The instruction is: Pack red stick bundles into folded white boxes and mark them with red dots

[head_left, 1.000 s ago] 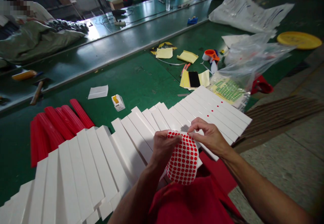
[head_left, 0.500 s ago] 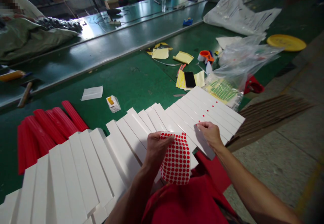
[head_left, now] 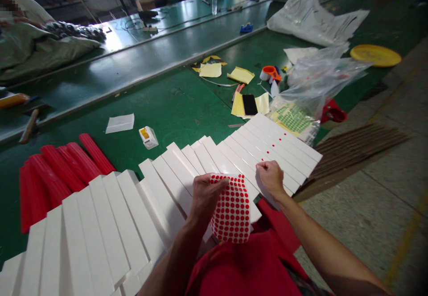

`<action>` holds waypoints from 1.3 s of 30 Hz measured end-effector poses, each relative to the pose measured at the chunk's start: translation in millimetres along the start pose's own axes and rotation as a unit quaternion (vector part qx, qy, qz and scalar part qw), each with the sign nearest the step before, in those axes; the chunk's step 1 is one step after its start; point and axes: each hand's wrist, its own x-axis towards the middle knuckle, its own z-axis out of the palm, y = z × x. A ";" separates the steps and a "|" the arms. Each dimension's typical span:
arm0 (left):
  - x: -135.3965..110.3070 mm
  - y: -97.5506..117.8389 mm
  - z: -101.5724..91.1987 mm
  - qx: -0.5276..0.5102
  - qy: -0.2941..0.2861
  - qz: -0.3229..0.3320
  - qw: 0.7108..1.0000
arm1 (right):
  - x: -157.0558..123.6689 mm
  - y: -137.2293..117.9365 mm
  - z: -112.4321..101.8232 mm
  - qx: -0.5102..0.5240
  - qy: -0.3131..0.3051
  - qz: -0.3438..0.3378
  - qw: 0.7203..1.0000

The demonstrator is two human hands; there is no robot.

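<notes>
My left hand [head_left: 206, 194] grips the top edge of a curled sheet of round red dot stickers [head_left: 231, 209], which hangs over my red shirt [head_left: 240, 269]. My right hand [head_left: 271, 178] rests closed, its fingertips down on fanned white strips [head_left: 247, 158], a short way from the sheet. A diagonal row of small red dots [head_left: 276, 144] marks the strips just beyond those fingertips. Whether a dot sits under my fingers is hidden.
Red ribbed bars [head_left: 50, 175] lie left of the strips, and cardboard strips [head_left: 354, 146] lie on the floor to the right. A phone [head_left: 249, 104], a plastic bag [head_left: 321, 82] and a yellow disc [head_left: 375, 55] lie on the green bench. A person [head_left: 26, 15] sits far left.
My right hand has left the sticker sheet and moved down and right onto the white strips. The left hand still holds the sheet, which now hangs flatter. The view has shifted slightly.
</notes>
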 end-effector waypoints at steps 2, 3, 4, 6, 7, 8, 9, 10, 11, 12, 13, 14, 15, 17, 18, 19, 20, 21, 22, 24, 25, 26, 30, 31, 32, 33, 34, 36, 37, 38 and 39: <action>1.4 -2.4 -1.0 0.003 0.001 0.001 1.000 | -3.4 -3.2 0.3 -0.004 0.012 -0.009 1.000; 2.1 -3.8 -1.6 0.006 0.001 0.003 1.000 | -4.6 -4.6 0.3 -0.003 0.017 -0.012 1.000; 2.9 -5.2 -2.2 0.010 0.001 0.006 1.000 | -5.6 -6.1 0.0 -0.001 0.023 -0.015 1.000; 3.7 -7.4 -3.6 0.015 0.000 0.011 1.000 | -6.9 -10.1 -1.6 0.007 0.031 -0.017 0.999; 3.8 -8.0 -4.1 0.017 0.001 0.013 1.000 | -7.8 -13.2 -3.2 0.013 0.031 -0.017 0.999; 3.5 -8.3 -4.6 0.018 0.000 0.014 1.000 | -9.1 -17.4 -5.4 0.022 0.026 -0.018 0.999; 3.1 -8.2 -4.9 0.017 -0.001 0.015 1.000 | -11.1 -23.0 -8.3 0.035 0.013 -0.021 0.999; 2.5 -7.9 -5.0 0.018 -0.002 0.016 1.000 | -13.9 -30.1 -12.0 0.052 -0.008 -0.027 0.998; 1.8 -7.5 -4.9 0.018 -0.005 0.016 1.000 | -17.3 -38.4 -16.6 0.070 -0.034 -0.036 0.996; 1.0 -6.9 -4.7 0.018 -0.009 0.018 1.000 | -21.3 -47.8 -21.8 0.095 -0.067 -0.048 0.992; 0.2 -6.3 -4.3 0.017 -0.011 0.020 1.000 | -25.4 -57.8 -27.7 0.127 -0.105 -0.062 0.984; -0.6 -5.6 -3.9 0.015 -0.014 0.021 1.000 | -29.4 -67.9 -33.8 0.162 -0.143 -0.076 0.973; -1.6 -4.9 -3.4 0.011 -0.017 0.021 1.000 | -33.0 -77.4 -40.0 0.194 -0.177 -0.087 0.961; -3.7 -3.2 -2.4 0.006 -0.022 0.019 1.000 | -38.3 -93.0 -50.8 0.238 -0.225 -0.102 0.939; -4.9 -2.3 -2.0 0.006 -0.021 0.018 1.000 | -40.0 -98.5 -54.8 0.247 -0.235 -0.106 0.934; -6.2 -1.4 -1.7 0.008 -0.019 0.017 1.000 | -41.0 -102.3 -57.8 0.247 -0.237 -0.108 0.933; -7.5 -0.4 -1.6 0.010 -0.017 0.018 1.000 | -41.7 -104.8 -59.6 0.247 -0.237 -0.109 0.933; -8.6 0.4 -1.5 0.011 -0.014 0.019 1.000 | -42.1 -106.0 -60.4 0.247 -0.236 -0.110 0.933; -9.7 1.0 -1.6 0.012 -0.012 0.021 1.000 | -42.3 -106.4 -60.3 0.248 -0.236 -0.111 0.933; -11.0 1.5 -2.0 0.012 -0.009 0.024 1.000 | -42.8 -105.7 -58.5 0.246 -0.238 -0.113 0.933; -11.3 1.3 -2.3 0.013 -0.008 0.023 1.000 | -43.2 -105.3 -57.3 0.244 -0.240 -0.116 0.932; -11.5 0.9 -2.6 0.015 -0.005 0.021 1.000 | -43.8 -105.0 -56.2 0.244 -0.242 -0.118 0.932; -11.8 -1.4 -3.3 0.020 -0.002 0.013 1.000 | -48.5 -106.1 -56.3 0.242 -0.247 -0.134 0.929; -12.3 -1.7 -3.2 0.018 -0.002 0.014 1.000 | -49.7 -106.4 -57.4 0.243 -0.245 -0.142 0.928; -12.8 -1.8 -3.0 0.014 -0.001 0.017 1.000 | -50.6 -106.3 -58.5 0.246 -0.239 -0.151 0.927; -13.5 -1.8 -2.9 0.010 0.001 0.019 1.000 | -50.8 -105.3 -59.4 0.252 -0.231 -0.160 0.926; -14.0 -1.8 -2.8 0.006 0.004 0.019 1.000 | -50.1 -103.1 -59.7 0.261 -0.220 -0.163 0.926; -14.6 -2.3 -3.2 0.003 0.006 0.017 1.000 | -45.2 -94.0 -57.4 0.287 -0.181 -0.125 0.932; -14.5 -3.1 -3.7 0.003 0.005 0.015 1.000 | -41.2 -87.0 -54.5 0.296 -0.156 -0.088 0.938; -14.1 -4.2 -4.4 0.003 0.003 0.012 1.000 | -36.5 -78.6 -50.7 0.299 -0.129 -0.047 0.944; -13.4 -5.7 -5.3 0.003 0.003 0.011 1.000 | -31.6 -69.2 -45.9 0.295 -0.107 -0.009 0.950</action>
